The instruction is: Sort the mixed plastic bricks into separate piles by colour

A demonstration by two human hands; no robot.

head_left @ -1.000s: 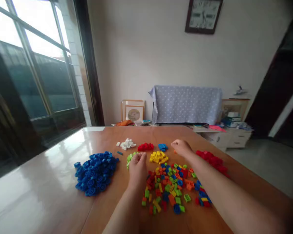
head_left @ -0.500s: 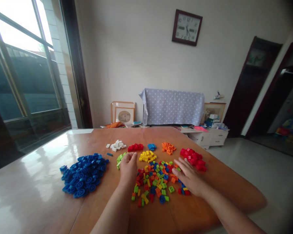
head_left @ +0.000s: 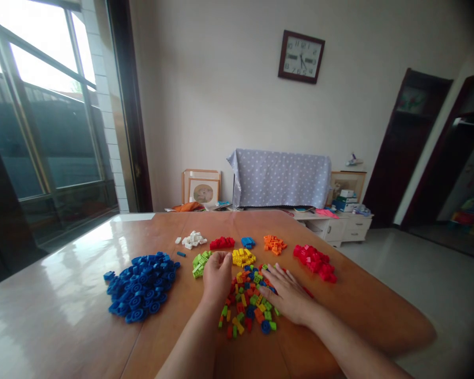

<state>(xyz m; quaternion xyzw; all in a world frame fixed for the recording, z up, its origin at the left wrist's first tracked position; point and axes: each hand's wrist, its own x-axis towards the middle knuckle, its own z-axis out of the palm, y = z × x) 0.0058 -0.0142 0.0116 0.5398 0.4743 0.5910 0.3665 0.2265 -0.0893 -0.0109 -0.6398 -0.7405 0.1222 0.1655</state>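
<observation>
On the table (head_left: 181,326), mixed bricks (head_left: 258,315) lie near, under the spread, relaxed right hand (head_left: 288,295); a broad sweep might scatter them. The left hand (head_left: 218,273), curled, contents hidden, could nudge the lime bricks (head_left: 199,264) left of it.

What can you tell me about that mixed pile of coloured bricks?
The mixed pile holds small, plastic-looking pieces in red, orange, yellow, lime green and blue, mostly blocky, with a round blue one at its near edge. They lie loose at varied angles on the brown table, nearer the person than the yellow heap. The right hand, fingers spread, covers its right part; whether it presses on them is unclear.
</observation>
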